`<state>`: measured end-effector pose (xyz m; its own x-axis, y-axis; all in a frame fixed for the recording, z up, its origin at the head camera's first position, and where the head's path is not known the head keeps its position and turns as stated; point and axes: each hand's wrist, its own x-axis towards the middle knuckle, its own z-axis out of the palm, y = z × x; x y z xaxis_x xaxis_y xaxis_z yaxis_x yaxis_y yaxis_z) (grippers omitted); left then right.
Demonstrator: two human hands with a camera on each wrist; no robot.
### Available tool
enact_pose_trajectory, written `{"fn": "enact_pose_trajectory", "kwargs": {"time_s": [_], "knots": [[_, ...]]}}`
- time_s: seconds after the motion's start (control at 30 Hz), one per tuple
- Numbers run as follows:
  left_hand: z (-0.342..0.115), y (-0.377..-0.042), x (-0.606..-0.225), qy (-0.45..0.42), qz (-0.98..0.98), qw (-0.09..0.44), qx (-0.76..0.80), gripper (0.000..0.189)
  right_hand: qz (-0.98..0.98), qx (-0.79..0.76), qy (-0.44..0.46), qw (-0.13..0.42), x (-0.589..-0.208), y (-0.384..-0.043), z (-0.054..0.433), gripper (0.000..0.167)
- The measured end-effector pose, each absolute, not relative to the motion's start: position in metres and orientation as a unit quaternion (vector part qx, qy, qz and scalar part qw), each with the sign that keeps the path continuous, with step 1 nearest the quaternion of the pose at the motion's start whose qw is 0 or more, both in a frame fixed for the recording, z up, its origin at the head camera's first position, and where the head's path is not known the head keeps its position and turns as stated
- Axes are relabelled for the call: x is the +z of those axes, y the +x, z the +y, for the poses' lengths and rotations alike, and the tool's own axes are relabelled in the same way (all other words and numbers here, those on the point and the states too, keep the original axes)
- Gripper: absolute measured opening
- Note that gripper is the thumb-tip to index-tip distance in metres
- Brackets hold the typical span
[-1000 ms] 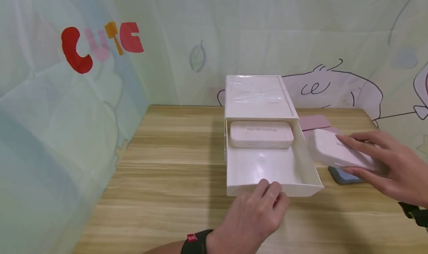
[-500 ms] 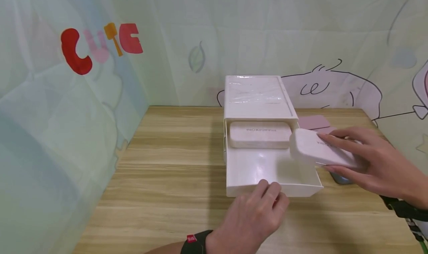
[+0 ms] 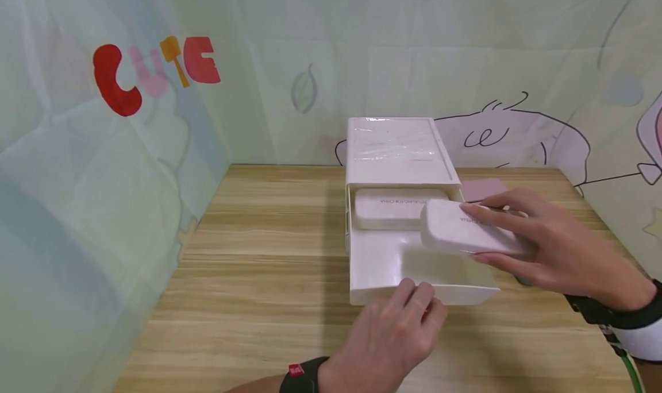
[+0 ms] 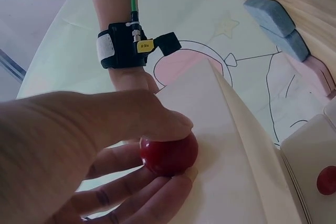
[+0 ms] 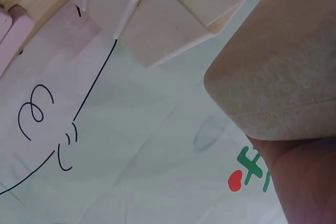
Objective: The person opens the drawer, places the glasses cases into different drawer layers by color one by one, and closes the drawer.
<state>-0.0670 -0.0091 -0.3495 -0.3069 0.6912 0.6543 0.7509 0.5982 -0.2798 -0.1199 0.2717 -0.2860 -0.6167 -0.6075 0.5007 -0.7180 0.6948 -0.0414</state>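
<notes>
On the table stands a white box [image 3: 395, 151] with its front drawer [image 3: 374, 266] pulled out. My left hand [image 3: 388, 330] is at the drawer's front and pinches its round, glossy red knob [image 4: 169, 156] between thumb and fingers; the knob is hidden in the head view. In my right hand [image 3: 558, 249] I hold a white, rounded oblong case [image 3: 455, 229], thumb on one side and fingers on the other. It hovers over the drawer's right side, slightly tilted. A similar lettered white case [image 3: 385, 209] lies at the back of the drawer, partly covered by the held one.
Right of the box lie pink oblong pieces [image 4: 310, 74] and blue-grey ones [image 4: 278, 27], mostly behind my right hand in the head view. Another red knob [image 4: 326, 180] shows on the box. Printed cloth [image 3: 289, 54] hangs behind the wooden table [image 3: 248, 266].
My right hand has carried the white case leftward from beside the drawer to above it. My left hand and the drawer have stayed put.
</notes>
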Motion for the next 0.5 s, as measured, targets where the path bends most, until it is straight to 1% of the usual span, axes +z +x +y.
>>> {"fn": "enact_pose_trajectory", "kwargs": {"time_s": [0.13, 0.27, 0.37, 0.5], "knots": [[-0.01, -0.065, -0.349, -0.449, -0.816, 0.362, -0.041, 0.015, -0.892, 0.116, 0.372, 0.23, -0.285, -0.121, 0.265, 0.072], [-0.011, -0.064, -0.348, -0.452, -0.822, 0.343, -0.045, 0.015, -0.883, 0.118, 0.388, 0.235, -0.284, -0.124, 0.259, 0.065], [-0.011, -0.065, -0.349, -0.451, -0.82, 0.349, -0.046, 0.014, -0.879, 0.125, 0.399, 0.23, -0.282, -0.126, 0.252, 0.063], [-0.01, -0.065, -0.35, -0.449, -0.816, 0.361, -0.044, 0.012, -0.876, 0.13, 0.406, 0.223, -0.281, -0.128, 0.244, 0.065]]}}
